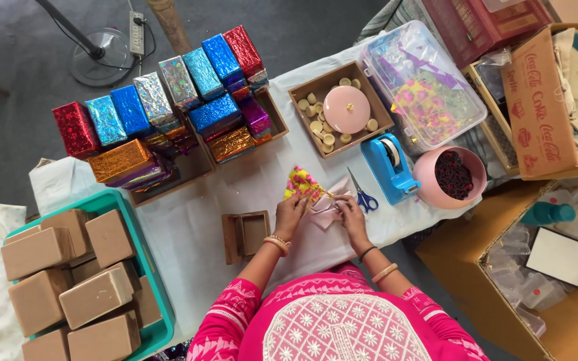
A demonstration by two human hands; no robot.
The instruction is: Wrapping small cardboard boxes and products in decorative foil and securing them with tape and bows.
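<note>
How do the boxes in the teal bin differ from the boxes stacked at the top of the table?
The bin boxes are plain matte brown; the stacked boxes are wrapped in shiny foil of red, blue, silver and orange. The bin boxes lie jumbled in the teal bin; many of the stacked boxes stand on end in a row. Both lots are rectangular and of similar size.

head view, looking steeply down, table near

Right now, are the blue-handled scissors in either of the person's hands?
No: the scissors lie on the white table just beyond the right hand, while both hands pinch a pale cloth pouch.
</note>
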